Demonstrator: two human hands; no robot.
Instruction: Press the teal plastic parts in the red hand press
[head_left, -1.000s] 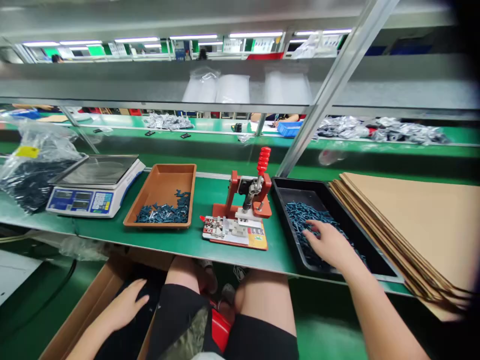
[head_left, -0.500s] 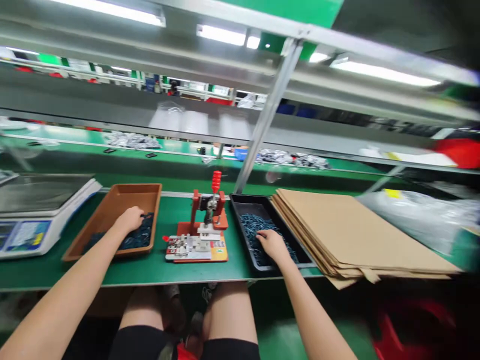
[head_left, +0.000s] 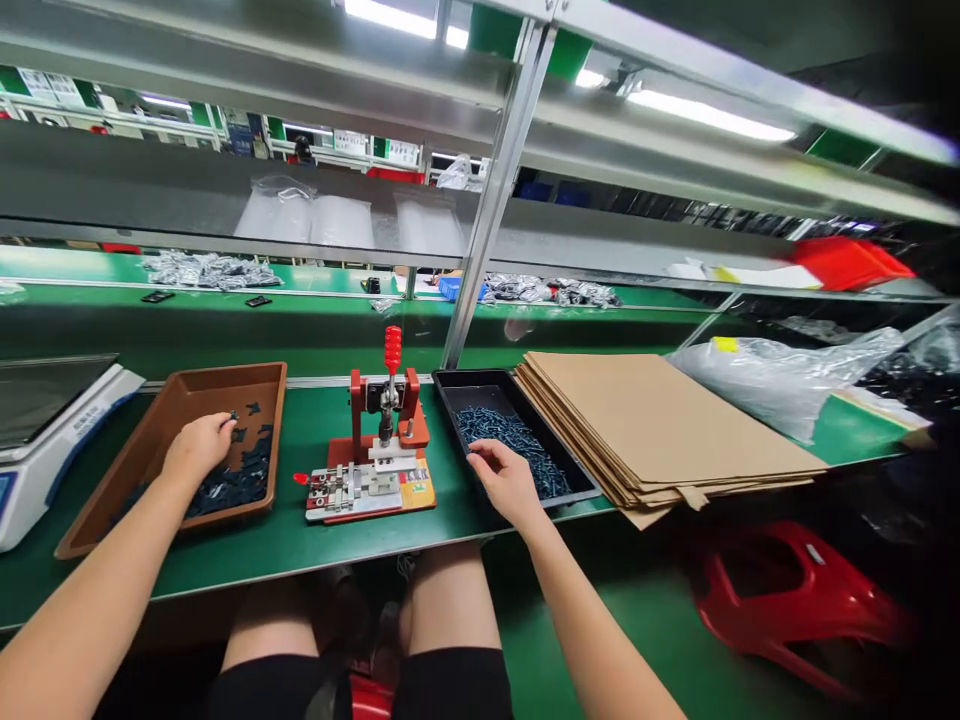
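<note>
My left hand (head_left: 196, 452) is over the brown tray (head_left: 279, 400), which holds small flat black parts (head_left: 244, 478). Its fingertips are pinched on one such small black part. Over the left rim of the black tray (head_left: 480, 385) is my right hand (head_left: 510, 485), thumb and forefinger closed together; anything between them is too small to make out. Many thin dark blue-black pieces (head_left: 536, 455) lie in that tray. Between the trays stands a toggle clamp fixture (head_left: 386, 440) with a red upright handle and a metal slide base, touched by neither hand.
A white weighing scale (head_left: 75, 430) stands at far left. Right of the black tray lies a stack of brown cardboard sheets (head_left: 667, 430), with a clear plastic bag (head_left: 772, 375) behind. A metal post (head_left: 495, 200) rises behind the fixture. A red stool (head_left: 795, 590) is at lower right.
My view has turned right. My left hand has lifted off the heap of black parts toward the back of its tray. My right hand has drawn from the dark pieces to the tray's left rim.
</note>
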